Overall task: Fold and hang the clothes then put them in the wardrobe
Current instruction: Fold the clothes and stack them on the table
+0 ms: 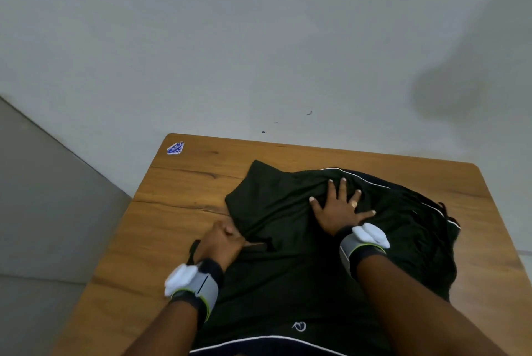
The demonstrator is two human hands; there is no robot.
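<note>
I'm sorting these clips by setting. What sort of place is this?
Probably a plain indoor room, perhaps a home: a wooden table against a bare pale wall, with a dark garment spread on it.

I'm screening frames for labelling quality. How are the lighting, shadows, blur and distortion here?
Head view: even, soft light, no glare on the table; a diffuse shadow on the wall upper right; the left hand is slightly motion-blurred, the right hand sharper; the dark garment swallows most fold detail; wide-angle perspective skews the table's edges.

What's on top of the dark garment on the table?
The right hand lies flat on the garment, fingers spread; the left hand grips its left edge. Anything beneath it is covered.
</note>
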